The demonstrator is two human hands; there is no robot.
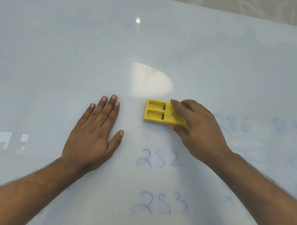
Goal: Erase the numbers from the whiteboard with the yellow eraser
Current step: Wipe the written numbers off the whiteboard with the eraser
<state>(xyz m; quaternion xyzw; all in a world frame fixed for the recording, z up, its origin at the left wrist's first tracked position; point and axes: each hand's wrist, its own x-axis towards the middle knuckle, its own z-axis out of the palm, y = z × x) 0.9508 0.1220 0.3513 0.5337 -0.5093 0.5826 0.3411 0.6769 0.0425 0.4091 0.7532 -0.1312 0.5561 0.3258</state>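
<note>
Blue numbers (pixel 161 203) nearest on whiteboard (pixel 58 42), right hand (pixel 199 127) gripping yellow eraser (pixel 156 111)

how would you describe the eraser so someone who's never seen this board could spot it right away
On the big whiteboard, look just below the bright glare patch near the middle. The yellow eraser lies flat there, gripped at one end by the right hand. It is the only yellow thing, with two rectangular recesses on top.
</note>
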